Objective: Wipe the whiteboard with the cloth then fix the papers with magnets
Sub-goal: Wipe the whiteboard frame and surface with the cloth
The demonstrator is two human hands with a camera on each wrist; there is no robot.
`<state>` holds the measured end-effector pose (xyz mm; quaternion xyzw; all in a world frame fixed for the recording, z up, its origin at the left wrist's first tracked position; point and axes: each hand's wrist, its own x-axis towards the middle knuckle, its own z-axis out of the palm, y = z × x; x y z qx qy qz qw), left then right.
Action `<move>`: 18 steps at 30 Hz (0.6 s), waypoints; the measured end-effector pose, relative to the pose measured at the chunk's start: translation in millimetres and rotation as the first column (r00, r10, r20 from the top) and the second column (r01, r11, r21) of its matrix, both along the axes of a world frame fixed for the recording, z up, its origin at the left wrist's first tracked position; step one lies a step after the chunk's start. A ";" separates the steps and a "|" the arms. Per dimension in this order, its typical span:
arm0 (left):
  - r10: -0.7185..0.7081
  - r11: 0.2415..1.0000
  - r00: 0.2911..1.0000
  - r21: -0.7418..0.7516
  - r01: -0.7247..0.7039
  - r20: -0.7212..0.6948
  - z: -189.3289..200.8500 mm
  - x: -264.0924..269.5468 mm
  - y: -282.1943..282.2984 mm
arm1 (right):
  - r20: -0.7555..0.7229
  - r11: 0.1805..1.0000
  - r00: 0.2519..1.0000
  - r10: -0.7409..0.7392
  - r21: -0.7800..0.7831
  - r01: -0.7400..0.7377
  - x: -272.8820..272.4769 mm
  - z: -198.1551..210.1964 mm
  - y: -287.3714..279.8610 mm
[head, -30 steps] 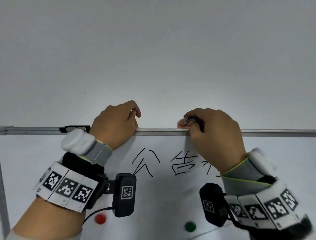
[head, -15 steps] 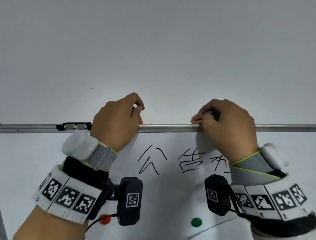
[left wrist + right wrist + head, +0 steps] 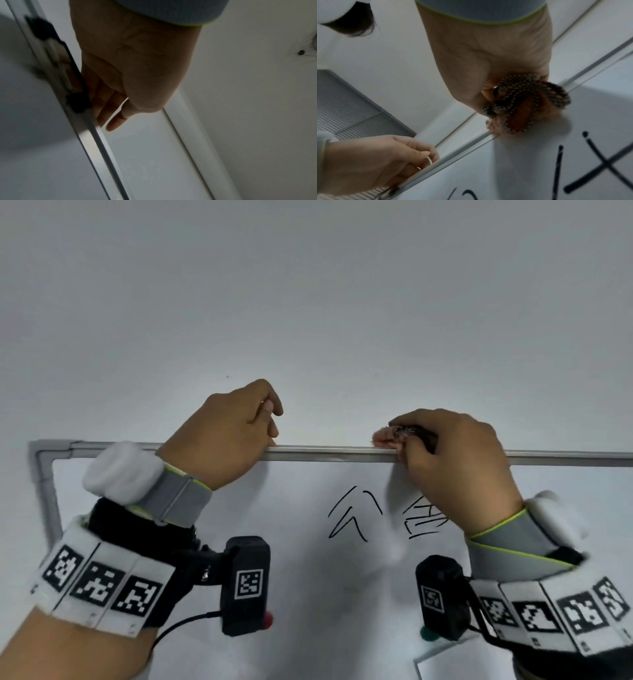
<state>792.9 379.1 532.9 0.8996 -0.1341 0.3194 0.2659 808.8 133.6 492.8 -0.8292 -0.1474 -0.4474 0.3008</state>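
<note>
A whiteboard (image 3: 308, 594) hangs on a pale grey wall (image 3: 308, 302), filling the lower half of the head view; its silver top frame (image 3: 342, 451) runs across the middle of the picture. Both of the person's hands reach up to that frame.

At centre left, the left hand (image 3: 226, 436) has its fingers curled over the top edge of the frame, gripping it, with the thumb tucked in front. In the left wrist view a black clip (image 3: 56, 63) sits on the frame just beside those fingers.

Low in the picture, a red magnet (image 3: 268, 619) peeks from behind the left wrist camera. Black handwritten characters (image 3: 354, 513) sit on the board between the two wrists.

At centre right, the right hand (image 3: 452, 460) is closed around a bunched cloth (image 3: 385, 437), fuzzy pink-orange with a dark dotted weave. The cloth rests against the top frame, above the writing. The right wrist view shows it (image 3: 522, 106) wadded in the fingers, touching the board's upper edge.

Lower right, a green magnet (image 3: 426, 634) is half hidden by the right wrist camera, and just below it the corner of a white paper (image 3: 445, 666) lies on the board.
</note>
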 end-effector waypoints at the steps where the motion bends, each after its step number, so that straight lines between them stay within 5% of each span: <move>1: 0.004 1.000 1.000 -0.007 -0.004 -0.005 -1.7 -1.8 4.4 | 0.017 0.999 0.999 -0.034 -0.003 0.034 -1.7 -0.3 6.5; 6: 0.020 1.000 0.996 0.009 -0.021 0.090 -15.8 -6.0 3.5 | 0.081 0.965 0.967 0.242 -0.121 -0.231 -10.3 -7.3 70.6; 12: 0.023 1.000 0.938 -0.008 -0.021 0.345 -57.1 -14.9 21.8 | 0.248 0.994 0.966 0.072 0.056 -0.089 -0.2 -18.7 34.5; 18: 0.163 0.986 0.917 -0.034 -0.161 0.365 -79.0 -17.7 44.4 | 0.336 0.974 0.920 0.200 0.031 -0.223 -17.0 -48.8 48.5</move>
